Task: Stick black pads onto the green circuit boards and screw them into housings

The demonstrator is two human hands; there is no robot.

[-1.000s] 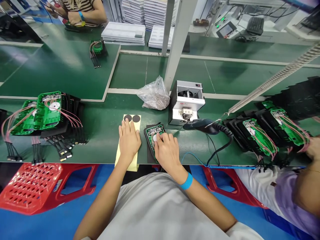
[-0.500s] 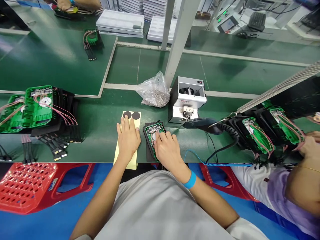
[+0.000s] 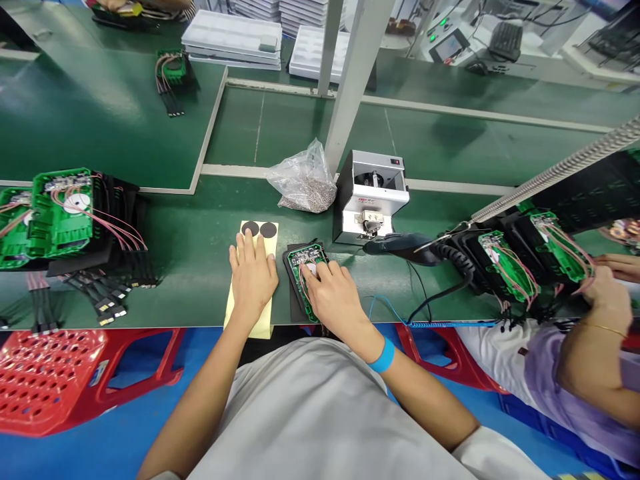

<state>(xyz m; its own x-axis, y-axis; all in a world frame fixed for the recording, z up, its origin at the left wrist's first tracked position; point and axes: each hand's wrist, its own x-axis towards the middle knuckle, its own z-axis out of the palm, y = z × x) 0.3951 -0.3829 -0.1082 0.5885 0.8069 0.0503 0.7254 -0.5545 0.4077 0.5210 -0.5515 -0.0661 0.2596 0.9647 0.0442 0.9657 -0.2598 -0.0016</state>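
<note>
My left hand (image 3: pixel 253 279) lies flat, fingers spread, on a yellow strip (image 3: pixel 264 327) that has two dark round stickers (image 3: pixel 269 230) near its top edge. My right hand (image 3: pixel 334 293) rests over a black-cased device with a green circuit board (image 3: pixel 301 257) and pink wires. Its index finger reaches down onto a whitish round part of the board, and the other fingers are curled. Whether the fingers pinch anything is hidden. Beneath the device a dark flat sheet (image 3: pixel 296 313) shows.
Stacked green-board units (image 3: pixel 67 220) with cables sit at the left, more units (image 3: pixel 507 267) at the right beside another person's hand (image 3: pixel 607 293). A bag of screws (image 3: pixel 310 190), a screw feeder (image 3: pixel 373 200) and a black electric screwdriver (image 3: pixel 400 247) stand ahead.
The view has shifted slightly, so the bench items appear a little further left. My hands hold nearly the same poses. The other person's hand at the right has moved slightly.
</note>
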